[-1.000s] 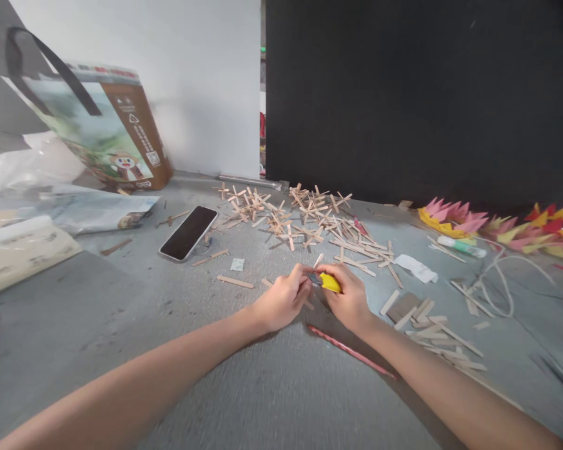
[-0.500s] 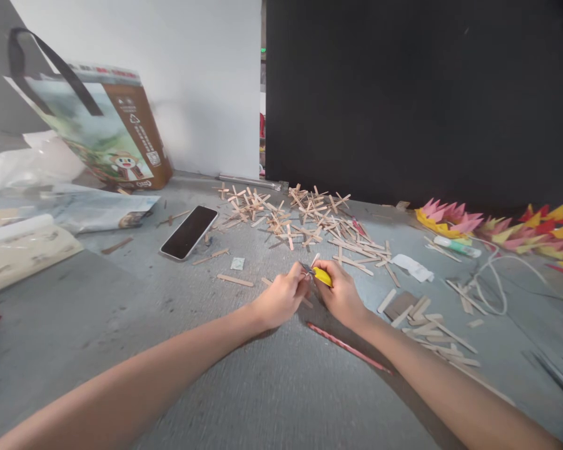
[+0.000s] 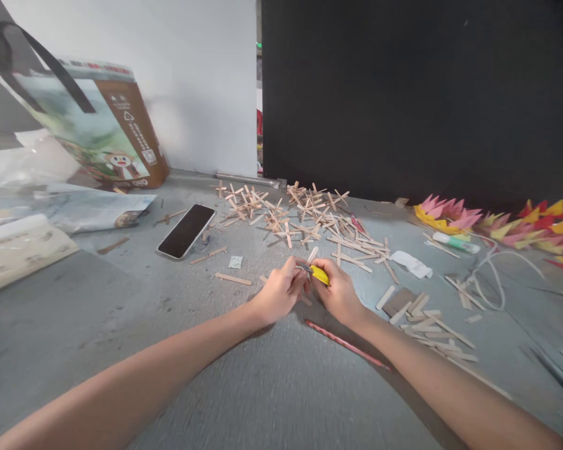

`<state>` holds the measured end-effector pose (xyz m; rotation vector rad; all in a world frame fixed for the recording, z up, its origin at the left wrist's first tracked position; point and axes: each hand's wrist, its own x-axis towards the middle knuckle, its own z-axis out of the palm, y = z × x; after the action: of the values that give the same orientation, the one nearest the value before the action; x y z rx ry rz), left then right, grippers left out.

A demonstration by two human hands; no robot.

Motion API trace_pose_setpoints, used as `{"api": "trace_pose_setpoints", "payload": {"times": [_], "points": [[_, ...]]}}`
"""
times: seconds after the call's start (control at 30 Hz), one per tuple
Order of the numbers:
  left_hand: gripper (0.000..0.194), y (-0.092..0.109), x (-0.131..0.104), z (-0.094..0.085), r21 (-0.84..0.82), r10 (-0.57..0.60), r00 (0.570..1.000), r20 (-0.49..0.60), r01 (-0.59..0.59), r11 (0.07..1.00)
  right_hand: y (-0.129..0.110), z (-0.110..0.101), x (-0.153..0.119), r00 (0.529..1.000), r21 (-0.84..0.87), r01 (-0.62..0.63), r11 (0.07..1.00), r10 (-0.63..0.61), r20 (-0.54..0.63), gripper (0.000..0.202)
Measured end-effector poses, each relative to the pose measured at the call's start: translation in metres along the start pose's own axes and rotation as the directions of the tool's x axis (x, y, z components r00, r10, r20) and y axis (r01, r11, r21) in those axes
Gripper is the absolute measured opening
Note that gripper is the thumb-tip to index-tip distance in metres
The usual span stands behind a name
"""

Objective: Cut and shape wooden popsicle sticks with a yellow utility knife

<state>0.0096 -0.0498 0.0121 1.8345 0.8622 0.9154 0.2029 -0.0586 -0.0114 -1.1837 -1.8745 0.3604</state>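
Observation:
My right hand (image 3: 340,295) is wrapped round a yellow-handled utility knife (image 3: 319,275), its grey blade end pointing left toward my other hand. My left hand (image 3: 281,290) is closed in a pinch just beside it. Between the two hands a pale wooden craft stick (image 3: 313,254) pokes up, its lower part hidden by my fingers; it appears to be in my left hand. Under and behind the hands lie loose sticks, and a red and white striped strip (image 3: 347,345) rests on the table in front of my right wrist.
Crossed stick pieces (image 3: 274,215) lie heaped behind my hands. Loose sticks (image 3: 431,328) are piled at right. A phone (image 3: 186,231), printed bag (image 3: 117,131) and plastic packets (image 3: 32,247) stand left. Folded paper pieces (image 3: 445,215), a glue tube (image 3: 455,242) and a white cable (image 3: 500,281) lie right.
The view has shifted slightly, so everything sits a little further left. The craft stick shows a bit more above my hands. Both hands keep their grip close together.

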Motion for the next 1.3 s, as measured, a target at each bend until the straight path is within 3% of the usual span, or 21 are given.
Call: {"api": "trace_pose_setpoints", "payload": {"times": [0.23, 0.47, 0.63, 0.87, 1.3], "points": [[0.023, -0.001, 0.002, 0.0, -0.19, -0.056, 0.997, -0.051, 0.045, 0.981, -0.007, -0.003, 0.006, 0.977, 0.038, -0.127, 0.991, 0.132, -0.166, 0.027], [0.026, -0.003, 0.006, -0.002, -0.352, -0.113, 0.991, -0.069, 0.082, 0.933, -0.008, -0.007, 0.01, 0.964, 0.086, -0.195, 0.977, 0.207, -0.17, 0.032], [0.029, -0.002, 0.007, -0.002, -0.407, -0.114, 0.991, -0.077, 0.073, 0.911, -0.006, -0.011, 0.008, 0.985, 0.103, -0.119, 0.988, 0.13, -0.111, 0.027], [0.03, -0.006, 0.008, -0.004, -0.468, -0.127, 0.988, -0.089, 0.071, 0.881, 0.006, -0.027, 0.014, 0.985, -0.079, 0.17, 0.982, -0.171, -0.012, 0.028], [0.034, -0.004, 0.008, -0.005, -0.488, -0.119, 0.987, -0.104, 0.054, 0.871, 0.007, -0.024, 0.018, 0.98, -0.097, 0.198, 0.975, -0.196, 0.033, 0.037]]}}
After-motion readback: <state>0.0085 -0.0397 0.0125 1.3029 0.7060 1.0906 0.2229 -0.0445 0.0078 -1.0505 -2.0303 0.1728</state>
